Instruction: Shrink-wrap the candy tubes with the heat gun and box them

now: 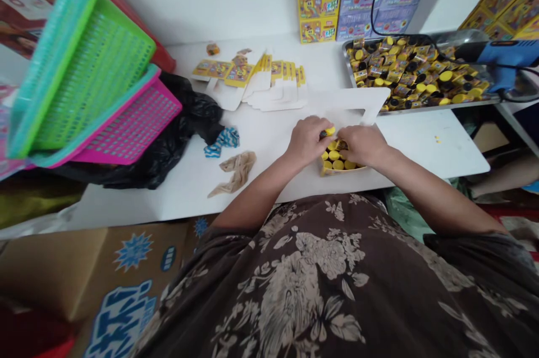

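Note:
A small open carton with a raised white lid stands near the table's front edge, holding several yellow-capped cups. At the carton's left side, my left hand is closed on a cup with a yellow cap and a dark end. My right hand reaches over the carton's right part, its fingers curled down at the cups. What those fingertips grip, if anything, is hidden. Behind and to the right, a metal tray holds many similar small cups.
Flat yellow-and-white cartons lie fanned at the back. Stacked baskets and a black bag stand left. A crumpled tan cloth lies left of my arm. Boxes are stacked behind; a blue tool with a cord rests right.

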